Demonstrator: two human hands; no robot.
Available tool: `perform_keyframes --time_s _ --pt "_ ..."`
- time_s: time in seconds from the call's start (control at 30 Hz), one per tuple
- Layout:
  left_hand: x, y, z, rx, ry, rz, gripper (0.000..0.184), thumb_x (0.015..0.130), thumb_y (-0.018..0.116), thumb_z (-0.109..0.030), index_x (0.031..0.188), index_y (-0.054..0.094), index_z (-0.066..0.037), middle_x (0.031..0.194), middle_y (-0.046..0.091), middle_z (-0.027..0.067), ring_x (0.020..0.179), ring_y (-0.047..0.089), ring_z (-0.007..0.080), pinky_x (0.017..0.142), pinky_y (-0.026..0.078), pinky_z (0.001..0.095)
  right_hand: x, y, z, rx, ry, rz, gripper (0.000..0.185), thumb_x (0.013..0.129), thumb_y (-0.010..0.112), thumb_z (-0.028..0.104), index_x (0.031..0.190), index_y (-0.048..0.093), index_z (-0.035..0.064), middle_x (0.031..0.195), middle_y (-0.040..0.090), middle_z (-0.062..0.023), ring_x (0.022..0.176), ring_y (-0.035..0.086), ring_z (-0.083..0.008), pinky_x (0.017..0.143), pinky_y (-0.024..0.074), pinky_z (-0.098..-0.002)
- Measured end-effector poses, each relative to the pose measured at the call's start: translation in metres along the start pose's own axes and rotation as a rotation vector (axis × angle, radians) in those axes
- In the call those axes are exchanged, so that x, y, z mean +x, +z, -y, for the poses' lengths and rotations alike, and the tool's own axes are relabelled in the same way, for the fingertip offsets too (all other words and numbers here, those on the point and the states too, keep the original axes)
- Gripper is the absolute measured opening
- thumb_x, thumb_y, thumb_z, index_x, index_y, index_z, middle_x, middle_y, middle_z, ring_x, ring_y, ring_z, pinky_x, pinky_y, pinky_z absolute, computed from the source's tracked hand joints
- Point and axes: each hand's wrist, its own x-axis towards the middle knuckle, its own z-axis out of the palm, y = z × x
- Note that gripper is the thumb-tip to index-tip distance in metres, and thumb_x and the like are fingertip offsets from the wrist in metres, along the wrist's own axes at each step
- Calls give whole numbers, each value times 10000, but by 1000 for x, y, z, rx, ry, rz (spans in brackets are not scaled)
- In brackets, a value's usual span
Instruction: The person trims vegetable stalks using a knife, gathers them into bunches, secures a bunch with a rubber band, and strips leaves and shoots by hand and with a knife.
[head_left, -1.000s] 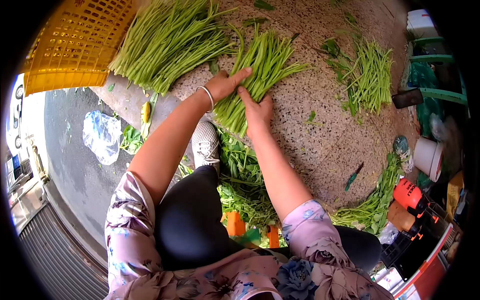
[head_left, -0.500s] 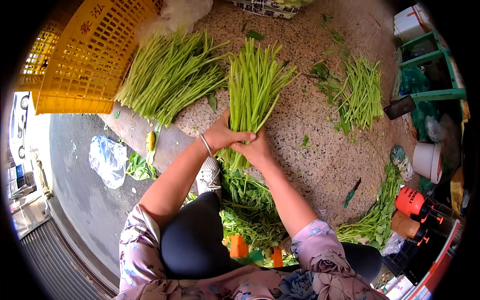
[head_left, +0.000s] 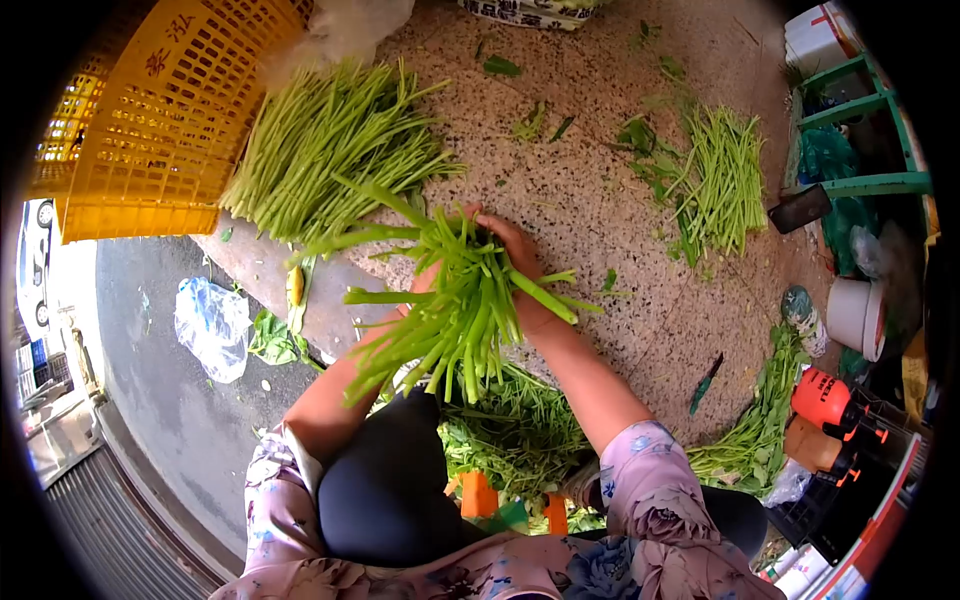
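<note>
Both hands are wrapped round a thick bundle of green vegetable stems [head_left: 470,305], whose cut ends fan out toward my body and the camera. My left hand [head_left: 424,278] grips its left side and is mostly covered by the stems. On the far right side, the fingers of my right hand [head_left: 508,240] curl about the bunch. Beyond my hands, at the upper left, lies a large pile of similar stems [head_left: 330,150]. Loose leafy greens [head_left: 510,420] are heaped between my legs, below the bundle.
A yellow plastic crate [head_left: 175,120] stands at the upper left. Another stem pile [head_left: 728,180] lies on the right, with a dark-handled knife [head_left: 706,384] nearer to me. A clear plastic bag [head_left: 213,328], a white bucket [head_left: 855,318] and a red spray bottle [head_left: 820,398] are around the edges.
The bundle has tipped over: its tips pointed away from me and now point toward me and the camera. My right hand has moved to the bunch's far side.
</note>
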Motion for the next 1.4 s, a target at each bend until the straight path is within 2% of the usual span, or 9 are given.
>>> perform_keyframes --time_s 0.13,0.2,0.27,0.4,0.63,0.83,0.9,1.07,1.4 --pt "-5 0 -2 92 22 7 514 841 574 -295 1275 401 -83 1181 503 67 1040 502 164 896 420 309 6 7 7 -29 60 -49 514 694 710 101 1138 455 62 1085 539 -165 999 543 -325 874 433 -389" --pt "-5 2 -1 142 36 8 517 826 591 -297 1260 418 -76 1171 511 72 1043 502 171 904 413 313 13 12 10 339 134 -88 493 685 729 118 1093 459 61 1030 570 -158 925 583 -292 816 472 -369" --pt "-9 2 0 222 59 11 521 811 607 -300 1245 435 -69 1162 520 78 1046 501 178 911 406 316 16 6 18 91 44 -86 479 683 739 121 1062 453 57 966 600 -136 859 603 -233 774 493 -347" --pt "-8 2 -8 478 137 10 530 782 640 -305 1216 469 -54 1142 537 88 1053 501 193 926 392 322 0 16 -9 434 458 -125 483 703 725 171 1077 438 67 934 613 -111 848 606 -224 791 484 -336" --pt "-2 19 -31 929 320 -23 545 730 697 -314 1163 527 -29 1108 567 106 1063 499 217 952 368 334 24 5 24 -78 285 -4 520 673 684 255 1089 435 67 873 607 -132 776 588 -337 705 460 -438" --pt "-8 75 -59 51 -52 -83 410 785 648 -174 1136 507 -17 1070 571 64 993 528 155 884 419 302 68 -34 111 -636 529 208 561 644 649 241 1102 408 26 891 598 -215 788 601 -383 732 468 -475" --pt "-15 95 -66 26 -17 -39 431 783 657 -188 1146 498 -21 1076 567 64 998 529 160 889 418 304 77 -47 136 -732 617 313 669 643 663 331 1155 374 13 928 603 -226 819 607 -384 730 494 -441" --pt "-48 148 -92 19 92 122 445 779 664 -179 1154 484 -17 1093 550 62 1000 521 163 903 406 309 86 -70 213 -718 584 323 599 633 663 276 1079 387 -14 950 577 -254 847 595 -396 759 485 -450" --pt "-129 223 -105 -194 -20 125 338 802 576 -148 1104 501 -16 1003 593 91 878 596 188 785 496 317 51 -122 328 -442 558 411 1031 505 808 326 1303 266 -35 1099 555 -227 1034 553 -317 889 442 -357"
